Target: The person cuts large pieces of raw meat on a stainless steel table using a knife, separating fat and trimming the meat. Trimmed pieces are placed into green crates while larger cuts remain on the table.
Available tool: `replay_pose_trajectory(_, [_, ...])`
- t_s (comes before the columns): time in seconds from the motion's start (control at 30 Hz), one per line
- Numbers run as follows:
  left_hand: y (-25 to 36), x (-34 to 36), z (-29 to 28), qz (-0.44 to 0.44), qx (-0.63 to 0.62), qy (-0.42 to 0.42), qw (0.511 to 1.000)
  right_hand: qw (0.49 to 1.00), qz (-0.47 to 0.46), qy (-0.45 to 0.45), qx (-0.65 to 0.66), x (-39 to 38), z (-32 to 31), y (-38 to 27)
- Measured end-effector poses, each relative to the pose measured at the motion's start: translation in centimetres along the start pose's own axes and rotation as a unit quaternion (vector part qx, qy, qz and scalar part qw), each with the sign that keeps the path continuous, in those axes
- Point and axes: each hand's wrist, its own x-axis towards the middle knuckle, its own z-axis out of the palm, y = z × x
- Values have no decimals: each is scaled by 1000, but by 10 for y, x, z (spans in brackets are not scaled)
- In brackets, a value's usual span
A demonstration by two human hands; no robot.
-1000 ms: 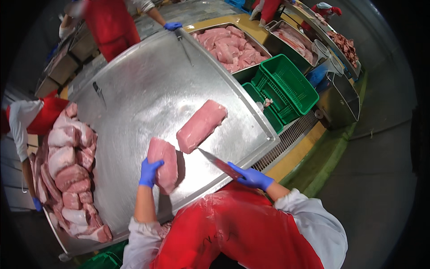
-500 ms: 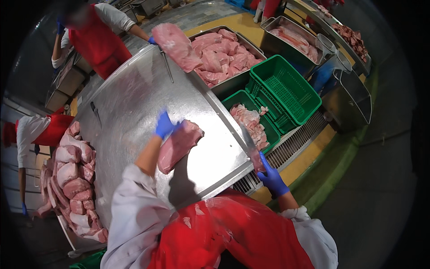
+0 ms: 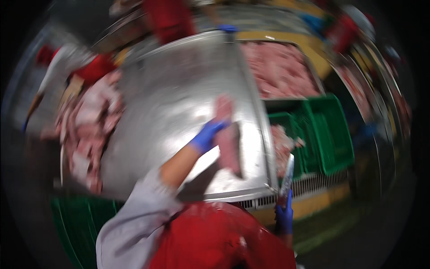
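Note:
In my blue-gloved left hand (image 3: 208, 136) is a long pink piece of raw meat (image 3: 229, 150), gripped around its middle just above the steel table (image 3: 165, 107). Motion blurs the meat and the fingers. My gloved right hand (image 3: 284, 217) is closed round a knife (image 3: 289, 172), its blade pointing up and away, beyond the table's right edge. Beside the blade, pale trimmings (image 3: 281, 145) lie in a green crate (image 3: 273, 119).
Another green crate (image 3: 333, 148) stands right of the trimmings. Behind is a steel bin of meat (image 3: 280, 69). Large cuts (image 3: 92, 121) are piled at the left. Across the table stands a co-worker in a red apron (image 3: 168, 18), a gloved hand (image 3: 228, 28) at its corner.
My view has swung, blurring the scene. My left hand has closed on the meat and shifted it. The co-worker's large piece no longer hangs beside the bin. The knife has turned more upright.

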Motion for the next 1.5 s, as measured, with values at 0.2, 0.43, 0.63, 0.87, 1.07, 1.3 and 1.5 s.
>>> replay_pose_trajectory(0.2, [121,79,52,254,311,89,912,978,-175,-101,-57,46,40,-44])
replay_pose_trajectory(0.43, [24,-123,-277,83,435,334,832,975,-168,-144,-34,61,137,-78])
replay_pose_trajectory(0.63, [98,-410,-560,-52,473,723,501,973,-116,-160,-116,5,226,-110])
replay_pose_trajectory(0.87, [195,-515,-626,-349,376,803,303,967,-77,-124,-207,-58,315,-167])
replay_pose_trajectory(1.07, [216,-550,-678,-263,331,807,412,975,-74,-104,-183,-80,340,-179])
replay_pose_trajectory(1.3, [162,-630,-716,-27,196,815,544,985,-48,-90,-136,-97,324,-154])
replay_pose_trajectory(1.5, [146,-604,-604,226,-27,638,736,985,-44,-90,-137,-96,282,-102])
